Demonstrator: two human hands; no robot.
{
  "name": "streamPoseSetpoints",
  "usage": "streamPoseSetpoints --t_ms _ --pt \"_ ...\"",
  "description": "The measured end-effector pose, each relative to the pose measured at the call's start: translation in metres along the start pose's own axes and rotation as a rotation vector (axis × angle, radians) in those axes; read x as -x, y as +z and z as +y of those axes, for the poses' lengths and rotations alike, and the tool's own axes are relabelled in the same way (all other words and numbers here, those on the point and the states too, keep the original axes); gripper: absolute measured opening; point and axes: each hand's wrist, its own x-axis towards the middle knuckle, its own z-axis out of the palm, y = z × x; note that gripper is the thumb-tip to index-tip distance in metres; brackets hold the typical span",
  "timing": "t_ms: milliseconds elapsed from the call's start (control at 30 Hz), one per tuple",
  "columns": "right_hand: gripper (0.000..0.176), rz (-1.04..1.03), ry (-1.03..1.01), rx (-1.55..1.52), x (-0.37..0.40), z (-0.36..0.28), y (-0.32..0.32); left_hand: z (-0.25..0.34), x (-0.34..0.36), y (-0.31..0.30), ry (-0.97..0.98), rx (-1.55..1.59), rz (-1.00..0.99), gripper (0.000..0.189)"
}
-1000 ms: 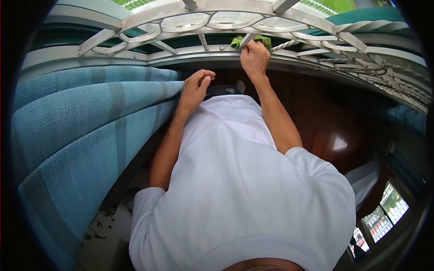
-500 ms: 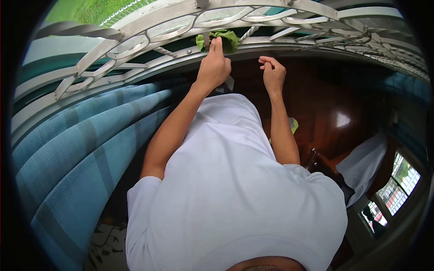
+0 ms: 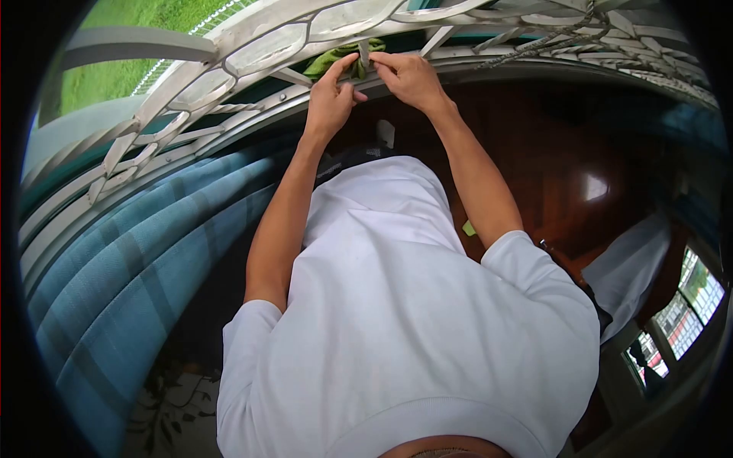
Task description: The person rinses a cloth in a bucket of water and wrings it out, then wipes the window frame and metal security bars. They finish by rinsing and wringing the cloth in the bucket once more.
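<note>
A crumpled green cloth [image 3: 324, 62] is bunched around an upright white bar [image 3: 363, 53] of the window grille, showing on both sides of it. My left hand [image 3: 330, 105] is at the cloth's left side, its index finger stretched up against the fabric and the other fingers curled. From the right, my right hand [image 3: 416, 80] reaches the same spot, with thumb and index finger drawn together at the cloth's edge beside the bar. The fingertips partly cover the cloth, and its far side behind the grille is hidden.
The white metal grille [image 3: 267, 57] curves across the top, with a rope [image 3: 546, 44] on its right part. Blue curtains [image 3: 153, 237] hang at left. Below right are a glossy brown floor [image 3: 550, 153], white fabric [image 3: 630, 267] and a window [image 3: 699, 286].
My right hand has moved up and left to the cloth and bar. My left hand has shifted left and slightly down, and the cloth is more tightly bunched.
</note>
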Motion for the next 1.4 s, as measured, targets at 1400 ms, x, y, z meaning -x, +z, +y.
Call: streamPoseSetpoints --t_ms 1400 --pt "0.029 -0.385 0.346 0.963 -0.005 -0.025 -0.029 -0.018 0.076 -0.084 0.293 -0.503 0.122 0.039"
